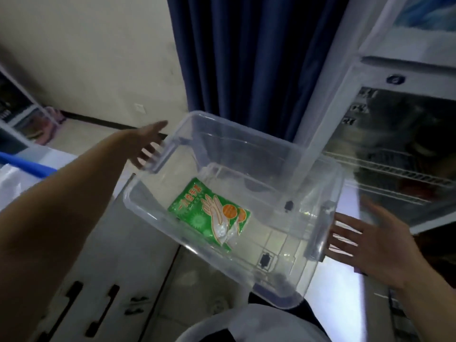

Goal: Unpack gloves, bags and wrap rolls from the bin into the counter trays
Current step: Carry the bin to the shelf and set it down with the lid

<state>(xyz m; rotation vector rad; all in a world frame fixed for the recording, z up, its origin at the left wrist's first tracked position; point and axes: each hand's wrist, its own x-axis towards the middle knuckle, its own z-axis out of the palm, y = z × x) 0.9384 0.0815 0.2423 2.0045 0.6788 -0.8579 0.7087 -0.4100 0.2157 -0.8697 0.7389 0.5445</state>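
A clear plastic bin [246, 144] hangs tilted in the air in front of me. My left hand [145, 141] has its fingers hooked under the bin's left handle. On the other side, my right hand [365, 243] reaches under the right handle with fingers spread. Inside the bin, on its floor near the left wall, lies one green pack of disposable gloves [209, 213] with a hand picture printed on it. I see nothing else in the bin.
A dark blue curtain [246, 58] hangs behind the bin. To the right stands a glass-door cabinet [399, 149] with wire shelves. White cabinet doors with black handles [103, 309] are at lower left, and a blue bar [24, 164] lies at the left edge.
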